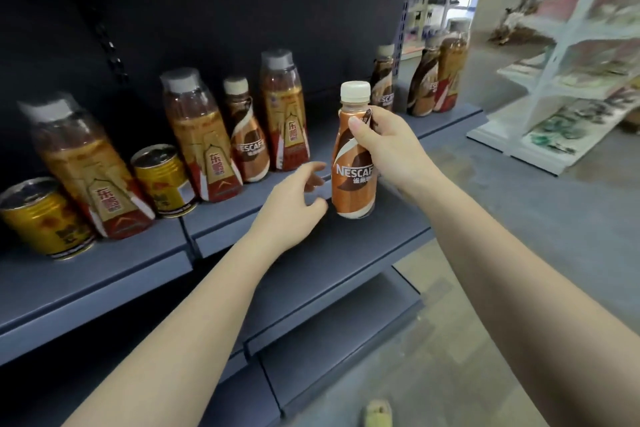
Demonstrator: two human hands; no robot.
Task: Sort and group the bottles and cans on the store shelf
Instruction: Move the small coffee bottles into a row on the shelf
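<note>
My right hand grips a brown Nescafé bottle with a white cap, upright at the front edge of the grey shelf. My left hand hovers just left of it, fingers apart, holding nothing. Behind stands another Nescafé bottle between two tall amber bottles. A third amber bottle leans at the left, with two gold cans beside it. Three more brown bottles stand at the shelf's far right end.
Lower grey shelves step out below my arms. A white rack with packaged goods stands on the floor at the right. A person is far back in the aisle. My shoe shows at the bottom.
</note>
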